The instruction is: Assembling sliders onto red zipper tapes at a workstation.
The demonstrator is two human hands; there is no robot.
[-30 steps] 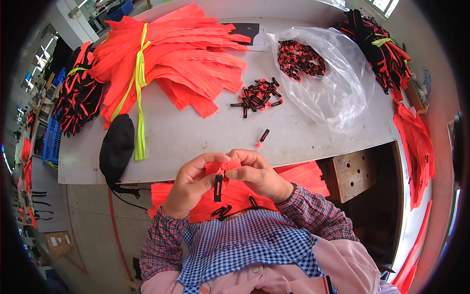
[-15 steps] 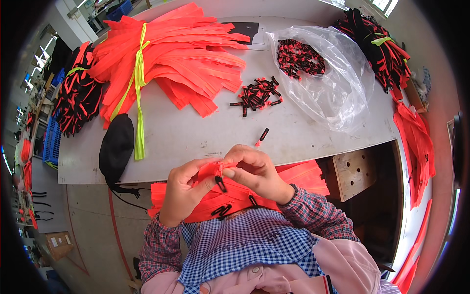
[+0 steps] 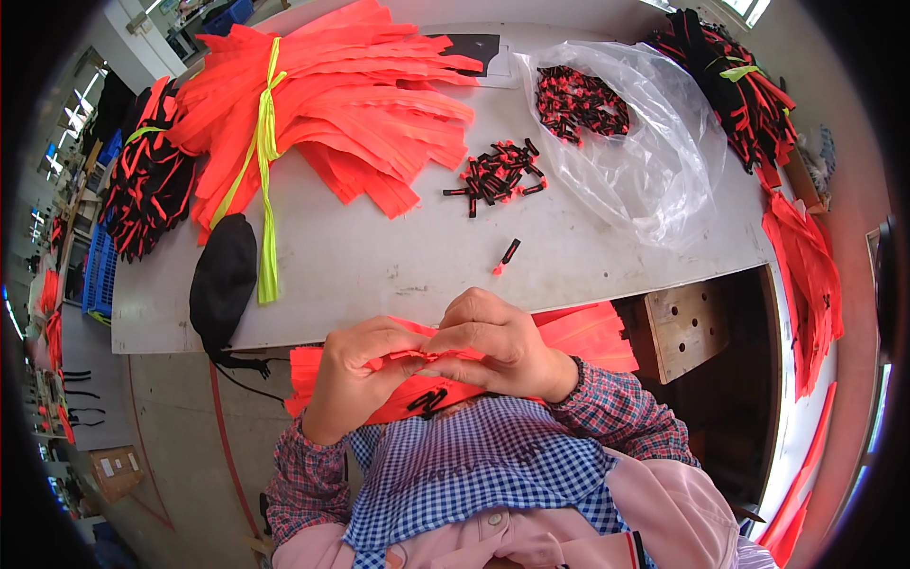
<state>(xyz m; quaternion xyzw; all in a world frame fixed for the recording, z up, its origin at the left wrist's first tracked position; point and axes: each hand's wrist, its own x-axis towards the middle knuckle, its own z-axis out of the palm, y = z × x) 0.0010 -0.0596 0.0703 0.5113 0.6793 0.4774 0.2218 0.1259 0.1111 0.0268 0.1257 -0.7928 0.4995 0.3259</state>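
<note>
Together, both hands (image 3: pixel 431 365) pinch an orange strip (image 3: pixel 398 358) (mostly hidden) — fingertips covering its end.

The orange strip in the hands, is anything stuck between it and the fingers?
Nothing visible is. The left hand and the right hand both pinch the orange strip directly, over the lap. The loose black pieces lie apart, farther off on the table.

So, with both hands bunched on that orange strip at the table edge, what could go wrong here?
The left hand and right hand cover the orange strip, so a slip might go unseen. The strips on the lap overhang and could slide off. The lone black-and-red piece lies apart from the small pile and may be missed.
</note>
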